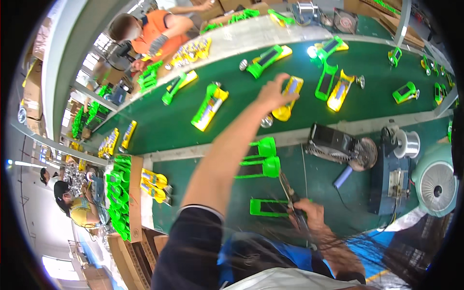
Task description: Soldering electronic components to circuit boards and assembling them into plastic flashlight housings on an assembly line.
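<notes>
My left hand [274,95] reaches far over the green conveyor belt [159,118]. Its fingers and thumb close around the edge of a yellow lamp housing [293,88], which has a round silvery reflector [267,121] by its lower end. Lower down, at the bench, my right hand [311,215] grips a long tapering tool that looks like pliers [288,187], tip pointing away from me. Beneath that tip lies a green frame with a dark panel [268,207]. Two more green lamp covers [270,166] lie beyond it, partly hidden by my left forearm.
Green and yellow lamp parts [210,106] are spread along the belt. A box of green covers [121,198] and yellow housings [154,184] are at left. A black fan-like device [331,143], a wire spool [407,144] and a pale green fan [436,186] stand right. A person [159,31] works across the belt.
</notes>
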Demonstrator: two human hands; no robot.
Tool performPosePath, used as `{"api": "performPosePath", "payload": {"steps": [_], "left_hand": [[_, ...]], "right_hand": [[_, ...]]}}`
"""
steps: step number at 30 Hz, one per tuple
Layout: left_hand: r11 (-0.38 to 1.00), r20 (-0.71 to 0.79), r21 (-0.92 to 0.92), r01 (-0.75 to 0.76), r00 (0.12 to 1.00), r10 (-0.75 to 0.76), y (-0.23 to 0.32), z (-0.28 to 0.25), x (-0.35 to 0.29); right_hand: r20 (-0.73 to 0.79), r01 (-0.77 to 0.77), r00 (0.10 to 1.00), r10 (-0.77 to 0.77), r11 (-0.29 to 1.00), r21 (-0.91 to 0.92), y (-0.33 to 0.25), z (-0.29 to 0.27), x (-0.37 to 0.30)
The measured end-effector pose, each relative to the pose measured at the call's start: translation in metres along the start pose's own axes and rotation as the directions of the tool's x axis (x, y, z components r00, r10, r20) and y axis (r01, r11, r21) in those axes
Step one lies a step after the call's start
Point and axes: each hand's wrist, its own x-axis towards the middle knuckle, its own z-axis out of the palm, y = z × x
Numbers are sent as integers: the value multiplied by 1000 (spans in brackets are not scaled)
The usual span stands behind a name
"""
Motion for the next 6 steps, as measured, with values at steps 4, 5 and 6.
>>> {"api": "performPosePath", "payload": {"steps": [4,5,6], "left_hand": [[999,68,-25,-44,997,45,4,10,-3],[997,119,12,-77,990,75,1,1,-15],[992,159,56,-112,982,102,-6,-15,-32]], "right_hand": [[39,15,999,-11,995,-98,-5,-5,2],[85,34,996,-22,990,-137,-8,-8,2],[136,50,990,-27,984,-171,-12,-9,2]]}}
